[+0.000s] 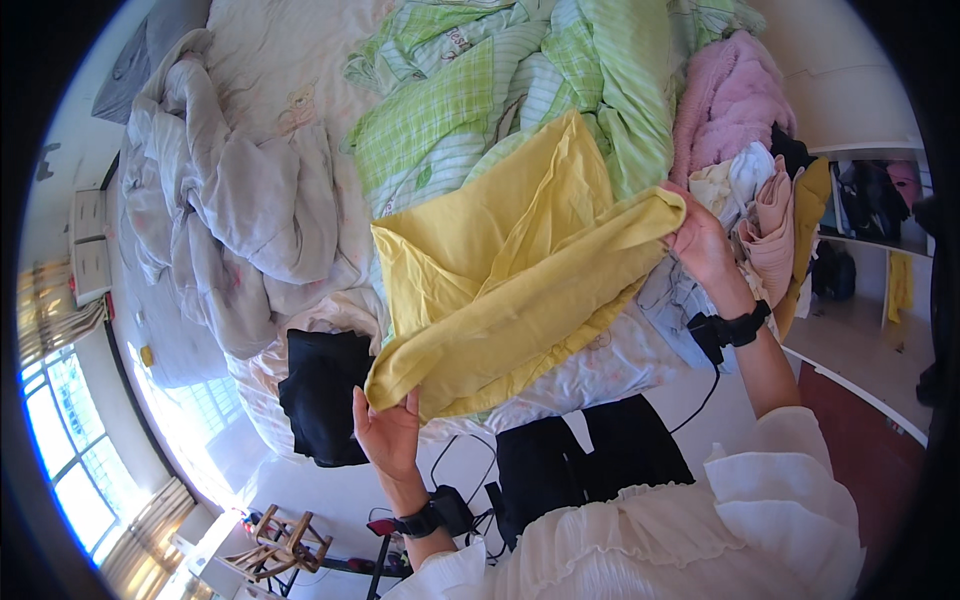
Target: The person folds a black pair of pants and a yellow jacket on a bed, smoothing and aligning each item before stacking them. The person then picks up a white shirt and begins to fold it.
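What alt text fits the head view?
A person's left hand and right hand hold a yellow cloth by opposite ends over a bed. Black cloth lies near the left hand; green bedding lies beyond, grey bedding at left.

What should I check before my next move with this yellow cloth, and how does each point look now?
1. Left hand has a grip on the yellow cloth: ok, at its lower left end.
2. Right hand has a grip: ok, at the opposite end.
3. Cloth free of creases: not ok, folds show in the part farther from you.
4. Cloth apart from the green bedding: not ok, its far part overlaps it.
5. Right wristband clear of the cloth: ok, there is a gap.
6. Black folded fabric not touching the cloth: cannot tell, their edges meet in this view.
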`<action>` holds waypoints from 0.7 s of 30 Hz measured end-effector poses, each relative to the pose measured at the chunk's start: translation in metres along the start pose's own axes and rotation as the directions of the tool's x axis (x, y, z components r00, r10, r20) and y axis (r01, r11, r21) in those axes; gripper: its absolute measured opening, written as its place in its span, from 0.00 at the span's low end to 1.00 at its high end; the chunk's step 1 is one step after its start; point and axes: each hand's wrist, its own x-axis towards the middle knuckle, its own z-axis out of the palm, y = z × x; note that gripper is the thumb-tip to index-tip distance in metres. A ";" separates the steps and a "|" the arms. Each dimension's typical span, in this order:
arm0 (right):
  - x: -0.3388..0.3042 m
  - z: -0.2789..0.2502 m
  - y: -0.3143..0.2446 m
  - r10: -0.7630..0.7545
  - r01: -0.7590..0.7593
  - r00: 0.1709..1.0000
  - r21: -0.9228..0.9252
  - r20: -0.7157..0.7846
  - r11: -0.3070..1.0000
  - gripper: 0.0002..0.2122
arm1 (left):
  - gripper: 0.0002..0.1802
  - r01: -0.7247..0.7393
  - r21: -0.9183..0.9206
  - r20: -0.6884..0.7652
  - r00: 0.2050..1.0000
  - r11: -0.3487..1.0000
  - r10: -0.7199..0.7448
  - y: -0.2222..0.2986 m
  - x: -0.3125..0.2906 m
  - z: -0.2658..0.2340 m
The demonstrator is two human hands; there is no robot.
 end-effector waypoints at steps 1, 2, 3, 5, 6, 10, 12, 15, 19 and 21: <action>0.008 0.003 0.003 0.009 -0.015 0.993 -0.050 -0.114 0.999 0.13 | 0.23 -0.015 0.086 -0.025 1.000 0.996 0.017 -0.002 0.016 0.006; 0.016 0.006 0.012 0.012 -0.022 0.989 -0.071 -0.146 0.997 0.14 | 0.25 -0.045 0.187 -0.010 0.999 0.981 0.048 -0.004 0.027 0.012; 0.026 0.011 0.018 0.015 -0.037 0.971 -0.090 -0.240 0.995 0.15 | 0.26 -0.142 0.474 -0.083 0.975 0.869 0.205 -0.010 0.034 0.015; 0.016 0.019 0.039 -0.265 0.155 0.957 -0.568 -0.116 0.809 0.16 | 0.27 -0.188 0.888 -0.054 0.864 0.420 0.501 -0.029 0.039 0.016; 0.006 0.025 0.051 -0.358 0.143 0.926 -0.762 -0.123 0.631 0.16 | 0.27 -0.286 0.958 0.231 0.820 0.025 0.523 -0.038 0.039 0.016; -0.009 0.048 0.085 -0.294 0.479 0.759 -0.804 0.581 -0.353 0.21 | 0.33 -0.377 0.516 0.646 0.761 -0.769 0.061 -0.074 0.050 0.009; 0.013 0.057 0.103 -0.197 0.557 0.693 -0.688 0.694 -0.466 0.23 | 0.33 -0.395 0.392 0.597 0.796 -0.831 -0.097 -0.088 0.073 0.002; 0.061 0.051 0.102 -0.086 0.526 0.735 -0.645 0.673 -0.555 0.24 | 0.34 -0.309 0.366 0.596 0.802 -0.878 -0.034 -0.085 0.107 -0.009; 0.068 0.035 0.089 -0.119 0.539 0.695 -0.624 0.709 -0.566 0.24 | 0.37 -0.333 0.411 0.576 0.816 -0.849 -0.041 -0.073 0.104 -0.023; 0.054 0.026 0.073 -0.192 0.485 0.711 -0.669 0.677 -0.562 0.23 | 0.36 -0.259 0.500 0.603 0.789 -0.827 0.118 -0.060 0.094 -0.029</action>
